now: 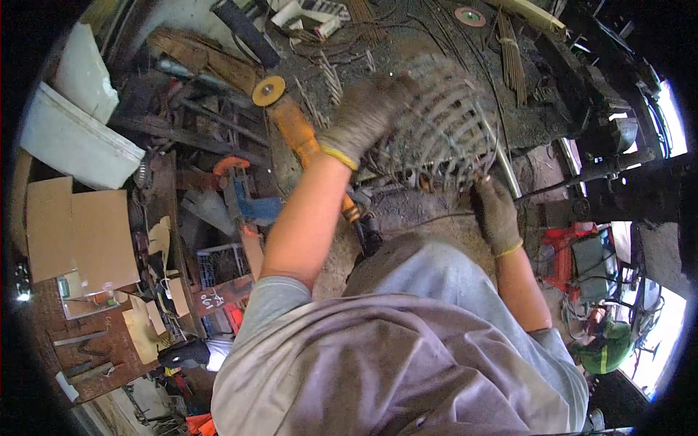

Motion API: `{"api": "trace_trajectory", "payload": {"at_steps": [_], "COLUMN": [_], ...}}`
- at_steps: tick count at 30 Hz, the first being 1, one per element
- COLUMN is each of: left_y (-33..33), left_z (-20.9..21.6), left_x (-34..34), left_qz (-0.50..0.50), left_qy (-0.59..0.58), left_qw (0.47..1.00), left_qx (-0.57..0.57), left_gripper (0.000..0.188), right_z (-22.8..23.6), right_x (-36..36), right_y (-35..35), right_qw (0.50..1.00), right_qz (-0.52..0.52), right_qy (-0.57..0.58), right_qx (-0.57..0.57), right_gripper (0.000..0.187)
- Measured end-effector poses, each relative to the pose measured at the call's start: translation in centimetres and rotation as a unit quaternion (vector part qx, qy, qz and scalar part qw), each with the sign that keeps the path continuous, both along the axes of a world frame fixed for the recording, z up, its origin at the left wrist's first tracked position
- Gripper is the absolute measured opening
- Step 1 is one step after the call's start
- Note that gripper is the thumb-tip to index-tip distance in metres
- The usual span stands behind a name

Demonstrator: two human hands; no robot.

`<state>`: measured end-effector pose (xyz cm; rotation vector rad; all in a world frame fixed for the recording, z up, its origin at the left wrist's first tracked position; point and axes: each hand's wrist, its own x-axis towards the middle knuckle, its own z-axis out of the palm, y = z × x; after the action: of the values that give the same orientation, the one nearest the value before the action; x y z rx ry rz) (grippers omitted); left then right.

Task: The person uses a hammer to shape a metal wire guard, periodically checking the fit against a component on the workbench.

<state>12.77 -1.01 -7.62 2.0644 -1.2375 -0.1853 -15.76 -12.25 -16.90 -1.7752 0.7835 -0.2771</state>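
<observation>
My two gloved hands grasp one wire cage over the bench: left hand clamped on its top, right hand gripping its lower rim. One orange angle grinder lies beside.

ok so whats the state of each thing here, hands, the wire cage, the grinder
left hand: gloved, resting on top of the wire cage
right hand: gloved, grip closed at the cage's lower edge
wire cage: rounded, held between both hands above the bench, blurred
angle grinder: orange, lying on the bench, disc fitted, not held
cardboard sheets: lying flat
</observation>
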Motion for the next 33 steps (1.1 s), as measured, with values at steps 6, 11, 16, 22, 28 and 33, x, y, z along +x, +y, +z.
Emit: {"api": "trace_trajectory", "payload": {"at_steps": [6, 11, 16, 22, 28, 33], "left_y": [8.1, 15.2, 19.7, 22.6, 25.1, 25.4], "left_z": [4.7, 8.3, 6.7, 3.0, 1.0, -0.3], "left_x": [6.9, 7.7, 3.9, 2.0, 1.7, 1.7], "left_qz": [0.159, 0.183, 0.308, 0.381, 0.372, 0.348], "left_qy": [0.435, 0.394, 0.436, 0.479, 0.493, 0.496], "left_qw": [0.820, 0.799, 0.710, 0.640, 0.617, 0.622], "left_qx": [-0.337, -0.417, -0.459, -0.465, -0.488, -0.496], "left_gripper": [0.053, 0.065, 0.062, 0.058, 0.054, 0.053], "right_z": [4.2, 4.9, 5.1, 6.4, 6.6, 6.2], "right_x": [4.4, 5.3, 7.3, 9.3, 12.4, 14.6], "right_y": [-2.4, -4.1, -7.7, -11.1, -11.2, -6.6], "right_qw": [0.986, 0.997, 0.975, 0.951, 0.938, 0.961], "right_qz": [-0.038, -0.020, -0.012, 0.139, 0.199, 0.038], "right_qy": [-0.153, -0.073, 0.008, 0.105, 0.160, 0.075], "right_qx": [0.052, 0.004, -0.220, -0.256, -0.236, -0.265], "right_gripper": [0.043, 0.032, 0.038, 0.043, 0.041, 0.040]}}
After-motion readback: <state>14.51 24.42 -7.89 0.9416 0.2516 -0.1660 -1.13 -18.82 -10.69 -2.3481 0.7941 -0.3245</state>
